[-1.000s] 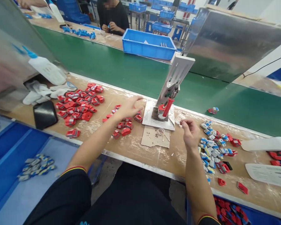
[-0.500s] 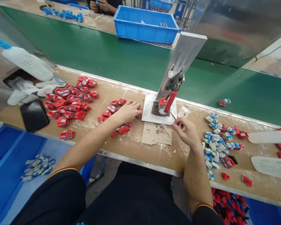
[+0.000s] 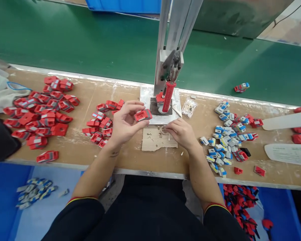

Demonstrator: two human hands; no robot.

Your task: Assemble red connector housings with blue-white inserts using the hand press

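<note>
My left hand point(image 3: 126, 122) grips a red-and-grey plastic toy car part point(image 3: 143, 115) between thumb and fingers, above the front left of the clamp's base. Over a torn piece of cardboard point(image 3: 150, 142), my right hand point(image 3: 182, 132) has thumb and fingertips pinched together at a small clear ring-shaped dish point(image 3: 163, 130). Whether the fingers hold the dish or something smaller cannot be seen. A white swab stick point(image 3: 169, 136) shows beside the fingertips. Behind both hands stands a toggle clamp with a red handle point(image 3: 169, 97), a red part point(image 3: 160, 97) under it.
Red parts lie in a large pile point(image 3: 45, 115) and a smaller group point(image 3: 100, 124) on the left. White-and-blue parts point(image 3: 224, 144) spread on the right. A bag of swabs point(image 3: 189, 107) sits beside the clamp. A green belt point(image 3: 90, 50) runs behind the bench.
My left hand has come up from the bench beside the clamp, now with a red car part in it. My right hand has moved left to the small dish. The view has tilted down.
</note>
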